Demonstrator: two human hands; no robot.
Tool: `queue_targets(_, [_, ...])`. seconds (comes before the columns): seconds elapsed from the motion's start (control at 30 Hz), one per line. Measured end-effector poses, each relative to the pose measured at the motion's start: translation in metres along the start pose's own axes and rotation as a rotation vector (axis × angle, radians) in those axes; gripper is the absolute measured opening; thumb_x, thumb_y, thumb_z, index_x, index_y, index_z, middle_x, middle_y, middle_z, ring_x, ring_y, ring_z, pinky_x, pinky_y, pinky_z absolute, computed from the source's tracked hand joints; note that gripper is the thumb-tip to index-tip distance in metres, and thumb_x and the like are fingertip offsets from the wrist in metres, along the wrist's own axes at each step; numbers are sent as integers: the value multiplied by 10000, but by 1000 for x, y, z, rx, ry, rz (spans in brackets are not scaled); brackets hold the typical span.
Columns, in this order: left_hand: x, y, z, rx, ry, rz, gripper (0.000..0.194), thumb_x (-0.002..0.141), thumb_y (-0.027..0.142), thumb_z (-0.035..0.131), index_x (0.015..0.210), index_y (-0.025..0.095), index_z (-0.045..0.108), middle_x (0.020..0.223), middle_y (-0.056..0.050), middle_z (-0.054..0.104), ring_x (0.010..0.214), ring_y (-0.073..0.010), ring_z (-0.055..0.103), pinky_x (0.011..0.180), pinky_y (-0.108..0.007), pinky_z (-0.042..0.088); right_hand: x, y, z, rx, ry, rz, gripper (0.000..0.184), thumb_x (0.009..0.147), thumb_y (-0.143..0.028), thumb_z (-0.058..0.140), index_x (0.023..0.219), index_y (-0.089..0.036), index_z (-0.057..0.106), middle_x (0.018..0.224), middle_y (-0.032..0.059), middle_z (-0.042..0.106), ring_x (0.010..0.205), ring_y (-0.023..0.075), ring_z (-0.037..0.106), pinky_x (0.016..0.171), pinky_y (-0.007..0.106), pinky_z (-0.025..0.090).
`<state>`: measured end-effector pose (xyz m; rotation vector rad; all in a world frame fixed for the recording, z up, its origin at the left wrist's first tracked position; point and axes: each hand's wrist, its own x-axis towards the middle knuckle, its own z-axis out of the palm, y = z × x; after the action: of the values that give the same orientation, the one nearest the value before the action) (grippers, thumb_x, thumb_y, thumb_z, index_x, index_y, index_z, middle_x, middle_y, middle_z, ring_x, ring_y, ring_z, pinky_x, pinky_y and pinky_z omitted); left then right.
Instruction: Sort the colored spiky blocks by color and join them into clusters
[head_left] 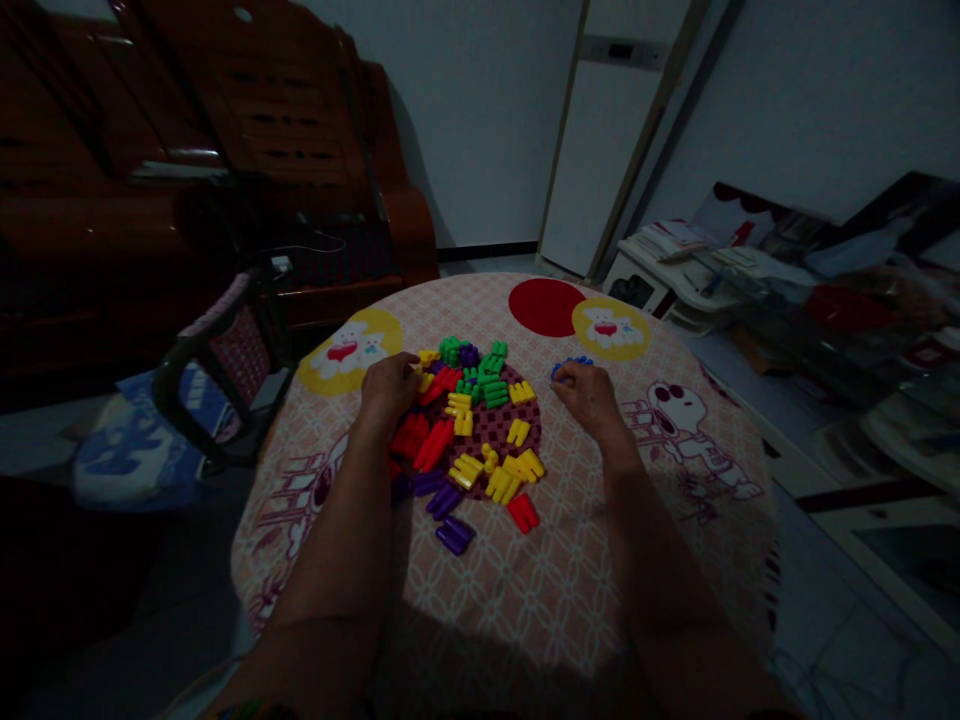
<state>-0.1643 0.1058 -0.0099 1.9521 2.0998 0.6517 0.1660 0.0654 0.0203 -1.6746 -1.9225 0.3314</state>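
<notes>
My right hand [589, 393] is at the right of the pile, its fingers pinched on blue plastic building blocks [577, 363] and partly covering them. At the pile's left edge, my left hand [388, 386] has its fingers curled in beside a yellow block [428, 356]; what they hold is hidden. Between the hands lie several loose blocks made of joined rounded tubes: green blocks [493, 390], red blocks [435, 444], yellow blocks [504, 485] and purple blocks [454, 535]. One red block [523, 512] lies apart at the near right.
The round table [525, 590] has a patterned cloth with printed bears and dogs. A chair [225, 360] stands at its left, with a wooden sofa [300, 130] behind. To the right is a white cabinet [675, 275] with papers and a glass top.
</notes>
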Motion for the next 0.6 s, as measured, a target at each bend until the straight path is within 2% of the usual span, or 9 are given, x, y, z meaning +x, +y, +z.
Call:
queue_targets(0.13, [-3, 13, -20, -134, 62, 26, 358, 755, 260, 593, 1062, 175, 756, 948, -101, 771, 909, -276, 707, 869, -379, 532, 0, -7, 5, 183, -41, 28, 89, 786, -238, 667, 819, -187, 732, 748, 30, 728, 714, 169, 665, 686, 261, 478])
queue_targets(0.2, [-8, 27, -30, -275, 99, 73, 379, 751, 275, 597, 1083, 170, 749, 961, -84, 766, 902, -250, 705, 853, -351, 539, -2, -16, 7, 320, -93, 29, 128, 797, -276, 656, 822, -178, 736, 742, 28, 725, 686, 160, 658, 644, 249, 478])
queue_targets(0.27, [-15, 48, -35, -436, 81, 135, 383, 746, 301, 612, 1080, 167, 743, 954, -66, 763, 881, -222, 700, 815, -319, 547, -4, -26, 7, 438, -148, 18, 180, 807, -320, 651, 847, -171, 744, 750, 25, 725, 663, 148, 645, 607, 236, 474])
queue_targets(0.37, [-29, 81, -27, -649, -17, 224, 373, 746, 356, 642, 1046, 158, 740, 916, -59, 759, 840, -209, 696, 769, -306, 559, -7, -39, 3, 568, -206, 14, 233, 799, -363, 664, 884, -166, 752, 753, 16, 721, 627, 129, 624, 560, 219, 467])
queue_targets(0.47, [-40, 108, -10, -751, -112, 284, 358, 762, 379, 644, 1035, 164, 730, 922, -65, 757, 836, -214, 697, 739, -313, 570, -9, -45, -5, 680, -247, 50, 258, 768, -378, 684, 903, -167, 746, 739, 3, 709, 600, 124, 616, 525, 212, 466])
queue_targets(0.6, [-50, 125, 4, -749, -94, 293, 297, 777, 360, 635, 996, 177, 718, 926, -63, 751, 826, -206, 690, 734, -314, 570, -10, -46, -12, 730, -275, 56, 191, 736, -343, 683, 815, -174, 724, 697, -11, 688, 581, 123, 620, 519, 210, 474])
